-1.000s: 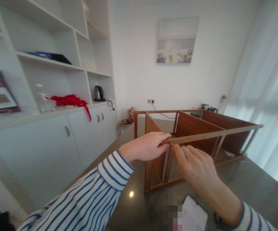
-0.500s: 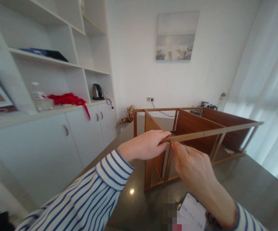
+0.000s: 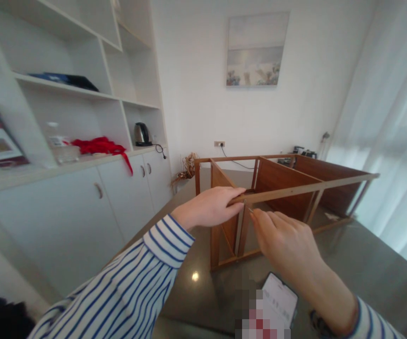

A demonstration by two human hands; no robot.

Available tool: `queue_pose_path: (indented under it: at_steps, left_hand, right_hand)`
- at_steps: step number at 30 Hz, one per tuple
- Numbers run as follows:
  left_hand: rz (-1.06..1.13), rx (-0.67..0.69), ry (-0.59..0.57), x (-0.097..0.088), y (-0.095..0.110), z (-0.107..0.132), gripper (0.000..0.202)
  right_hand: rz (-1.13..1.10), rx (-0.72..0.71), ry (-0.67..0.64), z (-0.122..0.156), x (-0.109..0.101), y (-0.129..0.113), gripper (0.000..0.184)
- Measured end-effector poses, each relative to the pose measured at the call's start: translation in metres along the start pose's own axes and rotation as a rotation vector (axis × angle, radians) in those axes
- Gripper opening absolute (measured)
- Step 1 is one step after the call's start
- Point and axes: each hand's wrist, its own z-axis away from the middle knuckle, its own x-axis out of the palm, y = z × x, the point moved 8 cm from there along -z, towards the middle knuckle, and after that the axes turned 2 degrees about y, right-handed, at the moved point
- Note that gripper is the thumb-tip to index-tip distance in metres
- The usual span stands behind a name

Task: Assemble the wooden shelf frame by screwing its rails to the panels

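A brown wooden shelf unit lies on its side on the grey table. My left hand grips the near end of its upper rail, thumb in front and fingers over the top. Just right of the thumb, a small screw head shows on the rail. My right hand is closed in a pinch on a thin metal tool. Only the tool's tip shows, slightly below and right of the screw head, apart from it; the rest is hidden by my fingers.
A phone lies on the table below my right hand, partly pixelated. White cabinets with shelves line the left, holding a kettle and red cloth. A curtain hangs at right.
My right hand has drawn the tool's tip a little down and away from the rail, uncovering the screw head. My left hand keeps its hold. The view has shifted slightly.
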Motion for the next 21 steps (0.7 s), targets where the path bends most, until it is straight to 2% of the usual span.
queue_pose_path:
  at_steps: [3,7,9,12,13,15,17,19,21]
  left_hand:
    - [0.041,-0.057,0.075,-0.006,-0.001,0.004,0.050]
    - [0.127,-0.198,0.273,-0.010,-0.015,0.026,0.064]
    - [0.229,-0.315,0.395,0.000,-0.032,0.047,0.071]
    - [0.423,-0.488,0.568,0.033,-0.062,0.087,0.074]
    - [0.473,-0.527,0.557,0.050,-0.069,0.098,0.070]
    - [0.519,-0.585,0.394,0.089,-0.074,0.114,0.060]
    - [0.504,-0.600,0.256,0.117,-0.072,0.124,0.048]
    - [0.427,-0.602,0.182,0.132,-0.069,0.130,0.039]
    - [0.342,-0.593,0.149,0.139,-0.066,0.131,0.032]
  right_hand:
    - [-0.089,0.091,-0.036,0.020,0.009,0.017,0.019]
    - [-0.174,0.198,-0.121,0.052,0.027,0.037,0.025]
    - [-0.228,0.247,-0.159,0.067,0.035,0.044,0.025]
    - [-0.343,0.319,-0.213,0.083,0.045,0.051,0.024]
    - [-0.381,0.341,-0.230,0.088,0.049,0.052,0.024]
    - [-0.444,0.387,-0.258,0.096,0.056,0.055,0.024]
    - [-0.499,0.433,-0.271,0.102,0.061,0.057,0.024]
    - [-0.549,0.475,-0.283,0.109,0.065,0.058,0.025]
    - [-0.598,0.510,-0.304,0.114,0.068,0.057,0.025]
